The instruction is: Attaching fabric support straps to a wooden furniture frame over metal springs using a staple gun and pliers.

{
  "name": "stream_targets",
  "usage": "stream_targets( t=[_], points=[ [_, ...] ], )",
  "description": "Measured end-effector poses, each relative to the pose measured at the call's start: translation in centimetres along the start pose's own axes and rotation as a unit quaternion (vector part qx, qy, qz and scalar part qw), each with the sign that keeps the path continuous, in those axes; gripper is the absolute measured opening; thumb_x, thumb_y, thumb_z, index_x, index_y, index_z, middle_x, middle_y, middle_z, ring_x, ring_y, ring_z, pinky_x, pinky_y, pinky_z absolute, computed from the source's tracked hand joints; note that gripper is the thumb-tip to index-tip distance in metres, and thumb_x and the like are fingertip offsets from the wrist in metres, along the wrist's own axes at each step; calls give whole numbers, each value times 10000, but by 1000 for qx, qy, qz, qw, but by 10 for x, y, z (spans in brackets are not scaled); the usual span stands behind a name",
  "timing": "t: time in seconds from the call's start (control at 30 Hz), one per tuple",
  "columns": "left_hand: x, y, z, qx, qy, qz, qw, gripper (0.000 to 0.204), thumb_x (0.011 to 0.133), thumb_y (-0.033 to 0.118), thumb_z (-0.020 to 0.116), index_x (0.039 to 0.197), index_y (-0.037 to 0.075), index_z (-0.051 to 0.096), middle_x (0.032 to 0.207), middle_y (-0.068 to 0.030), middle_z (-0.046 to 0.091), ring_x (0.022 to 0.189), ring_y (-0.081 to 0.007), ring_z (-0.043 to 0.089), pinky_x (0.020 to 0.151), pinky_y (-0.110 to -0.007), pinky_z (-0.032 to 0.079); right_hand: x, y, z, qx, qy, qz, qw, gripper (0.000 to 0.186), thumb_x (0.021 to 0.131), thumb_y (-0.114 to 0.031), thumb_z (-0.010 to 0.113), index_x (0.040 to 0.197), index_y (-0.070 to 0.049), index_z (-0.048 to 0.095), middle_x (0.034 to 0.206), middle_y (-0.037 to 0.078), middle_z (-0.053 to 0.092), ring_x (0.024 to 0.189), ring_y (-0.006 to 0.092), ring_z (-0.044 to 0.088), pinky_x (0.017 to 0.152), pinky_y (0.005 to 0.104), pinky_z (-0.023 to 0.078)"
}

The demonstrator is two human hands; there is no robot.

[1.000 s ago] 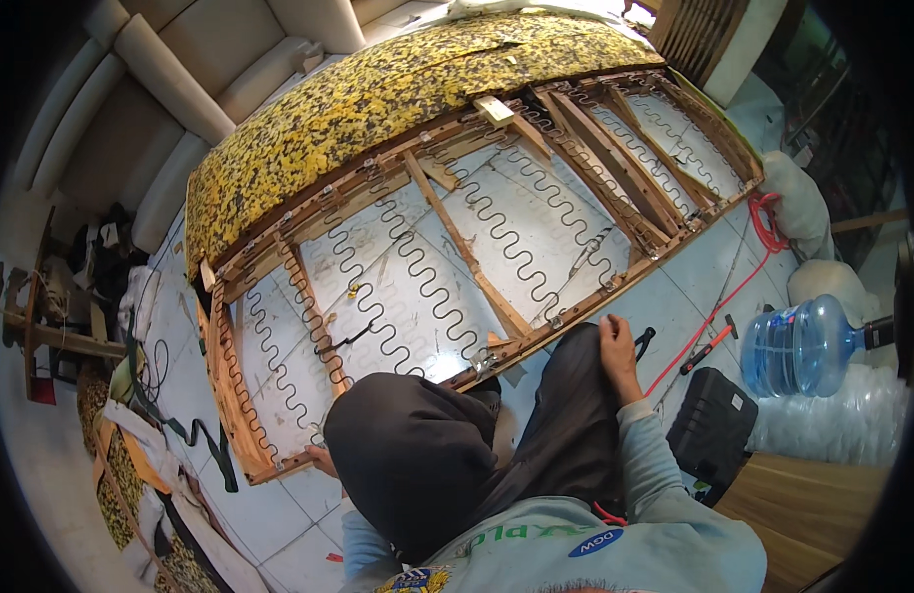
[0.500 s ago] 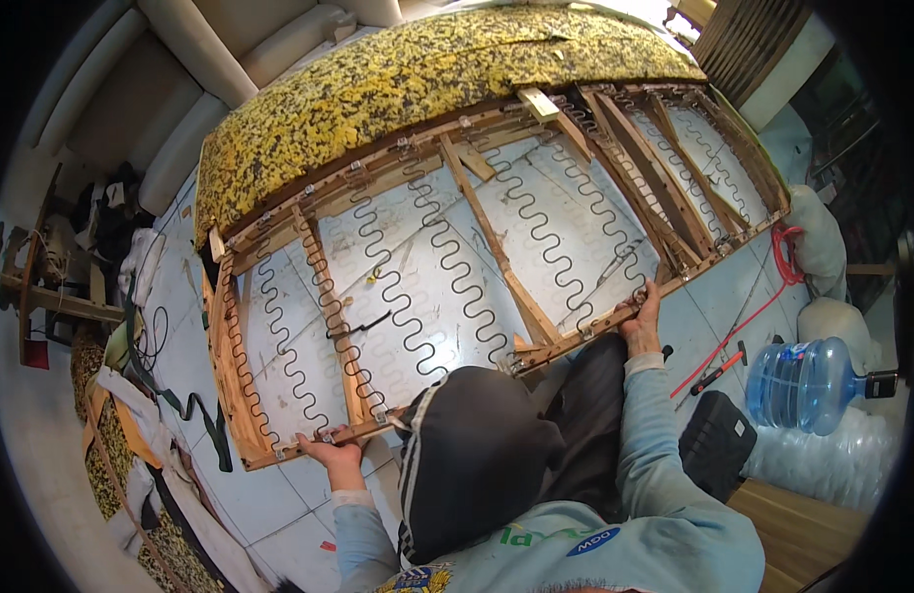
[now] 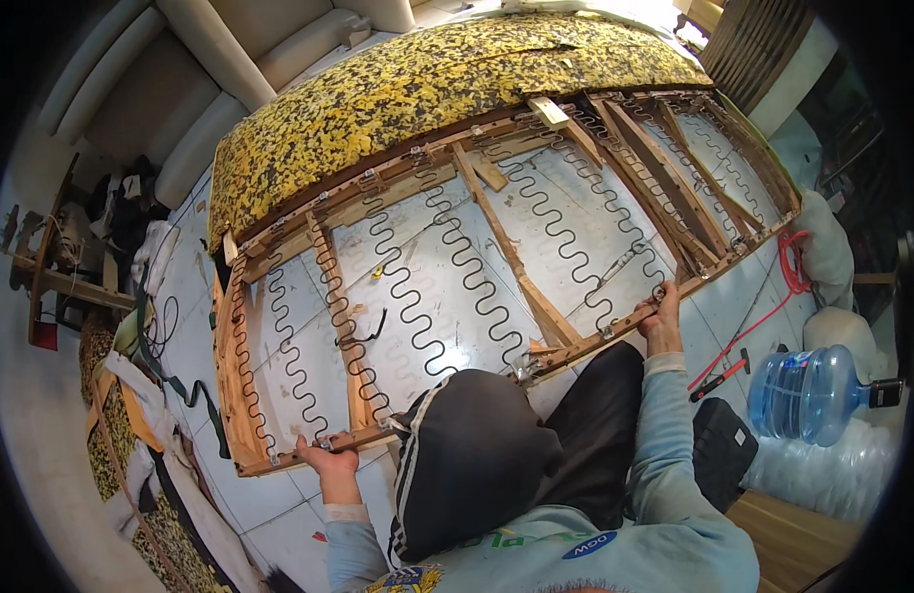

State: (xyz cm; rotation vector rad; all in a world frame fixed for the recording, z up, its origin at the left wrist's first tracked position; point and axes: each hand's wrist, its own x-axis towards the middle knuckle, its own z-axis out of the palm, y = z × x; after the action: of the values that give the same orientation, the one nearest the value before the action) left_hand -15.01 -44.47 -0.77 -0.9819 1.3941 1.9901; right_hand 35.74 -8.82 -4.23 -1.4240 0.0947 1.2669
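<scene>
A long wooden sofa frame (image 3: 521,272) strung with wavy metal springs (image 3: 472,267) lies tilted before me, its near rail by my knees. My left hand (image 3: 329,458) grips the near rail close to its left end, thumb over the top. Farther right along the same rail, my right hand (image 3: 662,314) is closed round the wood beside a spring end. Yellow-and-black speckled foam (image 3: 378,109) covers the far part of the frame. A pale wood block (image 3: 548,113) sticks out at the foam's edge. My fingers under the rail are partly hidden.
At right lie a large blue water bottle (image 3: 801,393), a hammer (image 3: 722,374), a red hose (image 3: 793,262) and a black case (image 3: 724,450). Beige sofas (image 3: 180,109) stand at far left. Fabric and foam scraps (image 3: 166,474) lie along the left, with a dark strap (image 3: 215,420).
The frame's near rail has shifted slightly, its left end a little lower in view and its right part a little to the right. Both hands have moved with it, still gripping.
</scene>
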Motion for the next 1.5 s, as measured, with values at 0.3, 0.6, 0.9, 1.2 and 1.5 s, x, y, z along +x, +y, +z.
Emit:
stream_targets(
  t=[0.3,0.6,0.9,1.2,1.5],
  points=[
    [-7,8,8,-11,79,-40,996,365,840,464,575,720,190,366,610,42,410,546,-156,420,532,-311,404,-19,-7,14,-10,40,-13,999,290,791,-320,656,666,-180,434,564,-29,389,453,124,382,400,270,346],
    [7,4,14,-7,101,-1,995,372,867,476,525,708,187,354,557,35,362,498,-165,414,521,-314,414,20,-5,-13,-29,-18,8,999,244,803,-377,662,757,-191,511,648,-15,451,556,153,469,484,312,434],
    [2,0,12,-72,88,-68,991,346,921,442,485,748,176,346,570,33,358,500,-161,389,561,-369,423,45,-8,-9,-93,-27,24,995,236,883,-401,567,782,-192,526,614,-40,518,483,141,510,414,293,444],
    [12,-11,25,-49,149,-37,987,312,927,367,471,695,198,349,563,71,333,480,-104,346,504,-300,384,47,11,-8,-74,9,-6,997,315,981,-426,417,756,-217,486,543,-75,394,398,65,358,330,215,329],
    [21,6,37,-44,135,-17,990,318,937,362,456,708,179,330,572,52,313,489,-112,322,499,-307,356,33,16,-3,-58,26,43,997,314,960,-434,445,729,-236,523,529,-78,398,393,64,359,331,209,340]
  ],
)
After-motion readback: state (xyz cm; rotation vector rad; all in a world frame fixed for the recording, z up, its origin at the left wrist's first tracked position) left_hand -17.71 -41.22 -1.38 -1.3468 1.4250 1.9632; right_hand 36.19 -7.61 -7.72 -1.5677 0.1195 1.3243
